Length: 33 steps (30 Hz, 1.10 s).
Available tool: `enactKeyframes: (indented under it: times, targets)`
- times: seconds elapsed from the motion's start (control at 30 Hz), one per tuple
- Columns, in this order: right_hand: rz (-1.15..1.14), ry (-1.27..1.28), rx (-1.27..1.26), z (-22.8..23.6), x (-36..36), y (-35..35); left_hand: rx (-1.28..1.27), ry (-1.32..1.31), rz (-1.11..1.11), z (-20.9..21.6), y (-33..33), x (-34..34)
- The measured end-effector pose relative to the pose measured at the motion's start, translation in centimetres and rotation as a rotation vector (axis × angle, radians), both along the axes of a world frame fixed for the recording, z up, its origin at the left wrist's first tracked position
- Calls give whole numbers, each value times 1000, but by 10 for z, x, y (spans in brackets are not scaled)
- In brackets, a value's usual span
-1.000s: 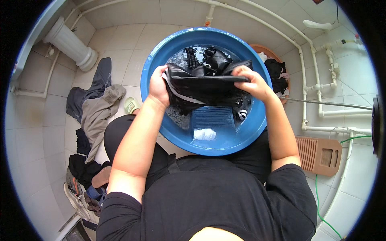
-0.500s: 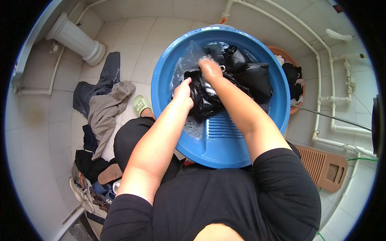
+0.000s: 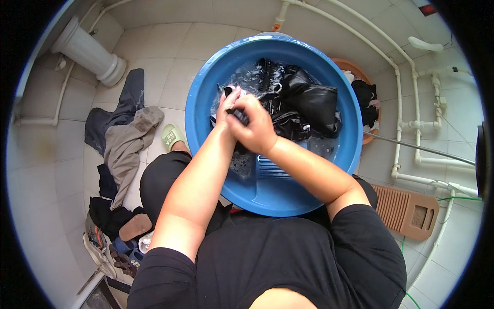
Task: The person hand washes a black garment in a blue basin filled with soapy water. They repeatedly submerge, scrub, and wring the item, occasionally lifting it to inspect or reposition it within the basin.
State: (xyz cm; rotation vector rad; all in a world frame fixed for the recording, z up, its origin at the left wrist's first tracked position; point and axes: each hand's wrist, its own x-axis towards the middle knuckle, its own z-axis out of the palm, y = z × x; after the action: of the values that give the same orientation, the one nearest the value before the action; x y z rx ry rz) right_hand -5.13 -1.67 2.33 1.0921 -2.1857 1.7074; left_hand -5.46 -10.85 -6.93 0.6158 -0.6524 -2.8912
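Observation:
A shiny black leather-like garment (image 3: 311, 105) lies wet and crumpled in a round blue basin (image 3: 194, 103) of sudsy water. Over the basin's left side my two hands are pressed together. My left hand (image 3: 225, 108) is closed on a black part of the garment, a bit of which sticks out by its thumb. Across it, the fingers of my right hand (image 3: 257, 126) curl round a dark bunched fold. Much of what lies between the palms is hidden. Ridges of a built-in washboard (image 3: 272, 169) show at the basin's near side.
Grey trousers (image 3: 128, 129) and dark clothes lie on the tiled floor at left, with shoes (image 3: 98, 247) nearer me. An orange basin (image 3: 340, 63) of laundry stands behind at right. A brown washboard (image 3: 404, 208) leans by white pipes (image 3: 399, 118).
My right hand has come back left and nearer, out of the middle of the basin, and now meets my left hand. The left hand has shifted slightly left. The garment has spread out toward the right.

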Motion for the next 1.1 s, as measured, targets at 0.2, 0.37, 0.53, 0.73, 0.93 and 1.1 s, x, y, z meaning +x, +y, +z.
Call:
enactKeyframes:
  times: [0.2, 0.37, 0.53, 0.73, 0.93, 1.1]
  targets:
    - [-83, 215, 132, -24, -7, 0, -76, -95, -50, 37, 9, 13]
    - [-294, -83, 161, -39, -16, 6, -106, -379, -77, 55, 24, 10]
    - [0, 243, 169, -1, 29, 0, -150, -221, -357, 11, -1, 8]
    - [-488, -443, 230, -77, -93, 4, 228, -65, -29, 68, 14, 10]
    - [-120, 28, 825, -86, -99, 39, -299, -419, 213, 7, 0, 1]
    - [-350, -178, 1114, -109, -111, 29, -325, -609, 166, 9, 7, -3]
